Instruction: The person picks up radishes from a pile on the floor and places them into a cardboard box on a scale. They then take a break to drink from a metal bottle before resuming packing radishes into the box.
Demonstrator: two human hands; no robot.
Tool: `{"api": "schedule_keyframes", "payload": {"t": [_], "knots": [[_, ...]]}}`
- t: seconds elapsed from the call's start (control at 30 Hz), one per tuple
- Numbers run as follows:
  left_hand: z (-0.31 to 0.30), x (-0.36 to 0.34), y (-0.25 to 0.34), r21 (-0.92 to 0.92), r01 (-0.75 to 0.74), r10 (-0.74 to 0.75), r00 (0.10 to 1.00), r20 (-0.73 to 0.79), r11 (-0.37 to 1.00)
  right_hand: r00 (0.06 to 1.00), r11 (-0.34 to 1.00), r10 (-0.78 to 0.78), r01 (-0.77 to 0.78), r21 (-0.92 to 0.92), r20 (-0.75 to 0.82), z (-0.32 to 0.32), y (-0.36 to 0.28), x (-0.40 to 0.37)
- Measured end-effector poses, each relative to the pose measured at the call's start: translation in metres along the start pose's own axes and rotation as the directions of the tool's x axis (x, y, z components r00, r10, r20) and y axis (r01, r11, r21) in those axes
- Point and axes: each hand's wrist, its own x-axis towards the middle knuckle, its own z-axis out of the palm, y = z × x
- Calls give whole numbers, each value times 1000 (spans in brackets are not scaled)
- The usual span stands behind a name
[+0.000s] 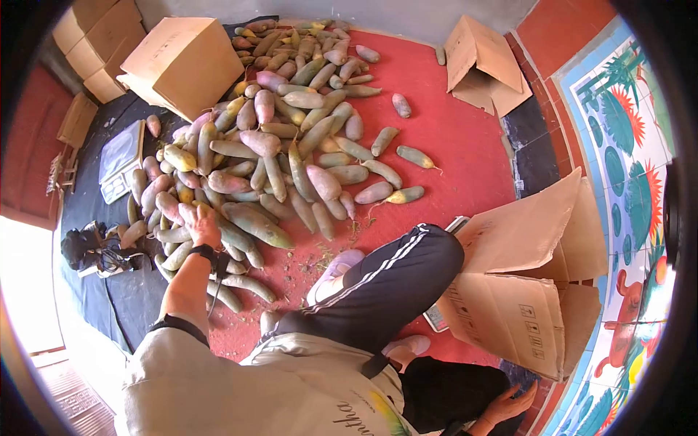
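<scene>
My left hand (201, 224) reaches into a large pile of long green and pinkish radishes. Its fingers lie stretched over the pile, against a pink radish (168, 206); their tips are hard to make out. A thick green radish (256, 224) lies just right of that hand. Low on the right, my right hand (509, 404) is held away from the pile with its fingers apart and nothing in them. Nearest to it is an open cardboard box (502, 320) lying tilted, flaps toward the right wall, on or against a scale (436, 320) that is mostly hidden.
A closed-looking carton (185, 62) stands behind the pile, and another open box (483, 65) sits at the back right. A white scale (121, 161) and a black bundle (94, 247) are on the dark sheet at left. Loose radishes dot the red mat (458, 167).
</scene>
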Motion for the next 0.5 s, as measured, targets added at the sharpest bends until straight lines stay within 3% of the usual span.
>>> {"api": "schedule_keyframes", "payload": {"t": [0.13, 0.2, 0.27, 0.37, 0.5], "knots": [[-28, -10, -6, 74, 58, -69, 985, 157, 996, 999, 999, -33, 33, 9, -29, 1, 1, 0], [-14, 3, -11, 151, 44, -68, 984, 162, 988, 999, 1000, -27, 27, 10, -19, -2, -3, 2], [-15, 6, -5, 183, 127, -161, 970, 183, 975, 1000, 1000, -22, 22, 8, -13, -5, -5, 5], [24, 34, -26, 289, 84, -131, 980, 149, 954, 999, 999, -39, 39, 18, -12, -3, -4, 4], [16, 24, -28, 265, 67, -97, 990, 102, 962, 999, 999, -42, 42, 2, -3, -5, -4, 5]]}}
